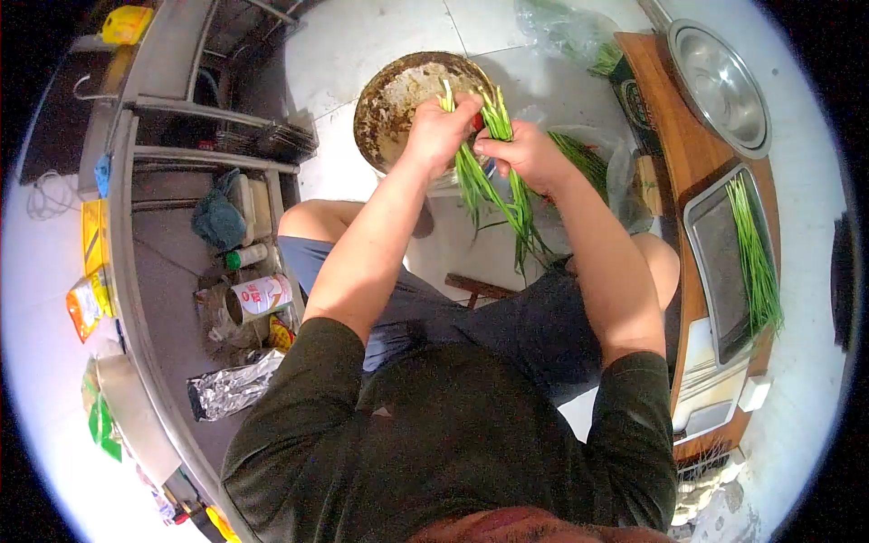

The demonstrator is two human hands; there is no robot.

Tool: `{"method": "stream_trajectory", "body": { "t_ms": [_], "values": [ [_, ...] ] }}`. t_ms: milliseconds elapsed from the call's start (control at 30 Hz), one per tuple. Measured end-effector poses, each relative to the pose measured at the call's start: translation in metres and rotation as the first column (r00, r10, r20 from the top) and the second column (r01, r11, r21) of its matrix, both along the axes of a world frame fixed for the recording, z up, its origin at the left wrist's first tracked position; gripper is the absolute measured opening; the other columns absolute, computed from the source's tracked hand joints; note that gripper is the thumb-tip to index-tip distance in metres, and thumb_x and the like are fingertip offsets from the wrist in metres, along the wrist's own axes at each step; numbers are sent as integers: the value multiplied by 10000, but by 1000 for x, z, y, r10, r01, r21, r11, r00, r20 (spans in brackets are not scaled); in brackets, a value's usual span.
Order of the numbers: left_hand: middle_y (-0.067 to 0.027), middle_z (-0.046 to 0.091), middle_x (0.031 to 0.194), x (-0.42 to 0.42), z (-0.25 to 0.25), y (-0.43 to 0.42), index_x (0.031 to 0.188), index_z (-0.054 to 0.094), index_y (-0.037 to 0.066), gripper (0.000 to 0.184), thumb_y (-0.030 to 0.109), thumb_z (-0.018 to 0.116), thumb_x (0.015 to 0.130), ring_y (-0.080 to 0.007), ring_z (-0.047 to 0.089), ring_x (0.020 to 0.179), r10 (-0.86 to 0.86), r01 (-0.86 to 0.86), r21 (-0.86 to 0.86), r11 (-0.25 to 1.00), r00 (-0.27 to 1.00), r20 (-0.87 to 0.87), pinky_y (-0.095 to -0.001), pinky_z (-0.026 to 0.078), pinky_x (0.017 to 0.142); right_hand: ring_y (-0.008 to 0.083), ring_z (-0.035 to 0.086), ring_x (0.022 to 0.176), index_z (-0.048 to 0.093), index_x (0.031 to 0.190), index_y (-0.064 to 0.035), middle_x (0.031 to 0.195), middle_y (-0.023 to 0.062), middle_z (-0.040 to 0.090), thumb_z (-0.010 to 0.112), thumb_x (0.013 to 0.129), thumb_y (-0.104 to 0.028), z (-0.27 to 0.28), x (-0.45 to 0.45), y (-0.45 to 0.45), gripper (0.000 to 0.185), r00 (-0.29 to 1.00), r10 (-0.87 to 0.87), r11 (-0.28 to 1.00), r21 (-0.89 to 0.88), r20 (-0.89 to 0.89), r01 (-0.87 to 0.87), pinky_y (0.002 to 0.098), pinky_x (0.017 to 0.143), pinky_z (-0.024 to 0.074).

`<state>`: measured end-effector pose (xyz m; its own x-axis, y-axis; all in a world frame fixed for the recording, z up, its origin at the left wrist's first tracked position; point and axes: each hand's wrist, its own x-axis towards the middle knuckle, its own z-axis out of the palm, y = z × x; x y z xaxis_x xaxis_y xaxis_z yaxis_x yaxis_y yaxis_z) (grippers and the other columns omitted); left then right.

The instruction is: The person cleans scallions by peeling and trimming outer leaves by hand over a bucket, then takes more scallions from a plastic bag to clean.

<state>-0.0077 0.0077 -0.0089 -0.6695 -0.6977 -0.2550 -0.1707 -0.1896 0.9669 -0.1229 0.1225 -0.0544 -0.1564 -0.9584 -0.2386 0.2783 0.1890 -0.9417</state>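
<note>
My left hand (439, 134) is closed around some garlic chives (472, 181), their pale stem ends poking up above the fingers. Right beside it, my right hand (525, 156) grips more of the chives, pinching them near the stem ends with thumb and fingers. Long green leaves hang down from both hands between my knees. Just behind the left hand stands a round, brown-stained container (385, 118), partly hidden by that hand. Something red shows between the hands, too covered to name.
On the wooden counter (674, 118) at the right sit a steel bowl (720, 86) and a metal tray (720, 271) with more chives (751, 244). Plastic bags (566, 36) with greens lie on the tiled floor. At left, shelving (163, 226) holds a can (261, 297) and a cloth (217, 213).
</note>
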Motion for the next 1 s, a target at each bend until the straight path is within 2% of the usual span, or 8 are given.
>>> {"method": "stream_trajectory", "body": {
  "t_ms": [200, 400, 500, 600, 700, 800, 900, 1000],
  "values": [
    [27, 535, 665, 1, -7, -7, 798, 598, 84, 160, 182, 635, 919, -85, 460, 582, 16, -13, 80, 997, 999, -33, -257, 382, 542, 129, 595, 655, 606, 1093, -36, 895, 69, 664, 576, 961, -256, 8, 3, 2, 258, 952, -98, 995, 44, 291, 89, 263, 598, 501],
    [30, 531, 673, 4, -10, -13, 796, 591, 87, 162, 181, 629, 922, -86, 454, 584, 13, -13, 8, 1000, 1000, 20, -254, 379, 546, 181, 664, 825, 601, 1114, -34, 952, 87, 668, 546, 977, -248, 3, 5, -2, 260, 943, -182, 983, 51, 278, 175, 309, 706, 544],
    [22, 551, 673, 5, -14, -16, 807, 594, 79, 179, 215, 632, 917, -79, 453, 567, 36, -35, -23, 999, 999, 32, -258, 363, 517, 184, 664, 852, 598, 1130, -35, 993, 92, 671, 545, 975, -246, -1, 6, -5, 268, 948, -236, 971, 79, 212, 224, 316, 736, 538],
    [35, 529, 691, 6, -15, -19, 806, 597, 78, 168, 193, 625, 927, -82, 446, 598, 36, -37, 13, 999, 998, 54, -249, 371, 556, 184, 664, 880, 594, 1146, -36, 1007, 89, 671, 559, 965, -243, -1, 5, -5, 278, 944, -249, 968, 17, 218, 252, 314, 778, 528],
    [38, 519, 687, 8, -11, -19, 811, 595, 76, 172, 197, 623, 930, -81, 436, 593, 31, -31, -8, 999, 999, 39, -250, 356, 545, 190, 665, 897, 600, 1125, -33, 1024, 104, 671, 571, 953, -231, 9, 7, -4, 264, 908, -373, 928, 93, 190, 361, 307, 803, 518],
    [32, 513, 632, 14, -12, -23, 764, 594, 78, 204, 212, 633, 914, -81, 442, 558, 0, 0, -29, 1000, 1000, 1, -258, 353, 515, 206, 668, 915, 594, 1106, -4, 1046, 130, 670, 573, 948, -224, 3, 4, -7, 272, 901, -388, 921, 107, 193, 374, 315, 818, 518],
    [37, 497, 616, 17, -15, -28, 718, 566, 95, 235, 203, 624, 919, -83, 425, 540, 25, -25, 8, 1000, 1000, -12, -264, 341, 504, 219, 668, 929, 587, 1087, 29, 1029, 146, 674, 566, 947, -215, -1, 3, -7, 282, 864, -434, 897, 29, 257, 442, 324, 832, 520],
    [59, 447, 604, 23, -16, -37, 723, 527, 118, 223, 158, 628, 918, -68, 374, 520, 60, -55, 71, 996, 996, -68, -250, 309, 491, 229, 669, 925, 577, 1070, 53, 970, 146, 673, 560, 949, -223, -4, -1, -7, 301, 864, -433, 898, 46, 257, 437, 333, 841, 527]
  ]
}}
